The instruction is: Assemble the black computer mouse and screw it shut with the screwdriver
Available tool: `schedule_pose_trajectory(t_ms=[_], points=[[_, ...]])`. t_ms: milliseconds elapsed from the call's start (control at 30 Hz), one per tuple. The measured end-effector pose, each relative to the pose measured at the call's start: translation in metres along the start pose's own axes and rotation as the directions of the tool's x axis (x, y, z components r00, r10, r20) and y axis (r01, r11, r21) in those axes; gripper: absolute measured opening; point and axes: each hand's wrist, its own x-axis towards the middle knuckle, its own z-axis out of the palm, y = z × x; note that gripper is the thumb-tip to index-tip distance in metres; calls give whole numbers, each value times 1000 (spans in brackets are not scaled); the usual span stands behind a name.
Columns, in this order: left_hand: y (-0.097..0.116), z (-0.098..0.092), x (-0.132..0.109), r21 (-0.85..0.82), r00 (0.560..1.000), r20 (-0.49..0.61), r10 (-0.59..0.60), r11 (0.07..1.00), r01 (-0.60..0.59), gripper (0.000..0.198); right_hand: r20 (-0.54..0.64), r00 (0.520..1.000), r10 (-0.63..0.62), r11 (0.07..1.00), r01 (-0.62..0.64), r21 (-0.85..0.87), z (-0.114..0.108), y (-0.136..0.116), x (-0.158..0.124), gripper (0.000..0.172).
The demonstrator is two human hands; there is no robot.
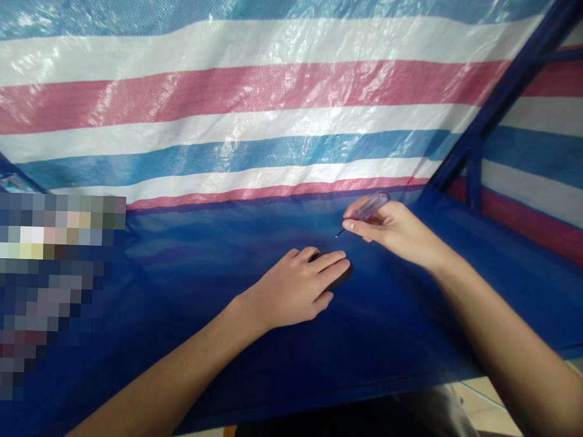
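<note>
My left hand (299,286) lies palm down over a small dark rounded object (341,276) on the blue table surface (213,267); its fingers curve over the object and hide most of it. My right hand (391,225) hovers just behind and to the right, pinching a small screwdriver (368,208) with a clear purple handle. The screwdriver's thin metal tip points down and left, toward the dark object, a short way above it.
A striped red, white and blue woven tarp (258,90) hangs as a back wall. A blue metal frame post (496,98) slants up at the right. A blurred-out patch (49,299) covers the left of the table. The table's front edge runs along the bottom.
</note>
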Motion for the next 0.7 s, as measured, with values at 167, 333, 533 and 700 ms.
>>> schedule_pose_trajectory(t_ms=[167,333,533,700], points=[[0,0,0,2,1000,3,-3,1000,3,46,99,988,-121,936,147,-321,0,7,1,20],[0,0,0,8,1000,2,-4,1000,4,46,269,947,-176,777,301,-554,0,13,2,22],[0,-1,0,8,1000,-2,-1,1000,1,46,369,920,-131,688,352,-634,-2,18,2,22],[0,-1,1,2,1000,2,-1,1000,1,46,370,929,-14,564,312,-764,-2,20,2,16]])
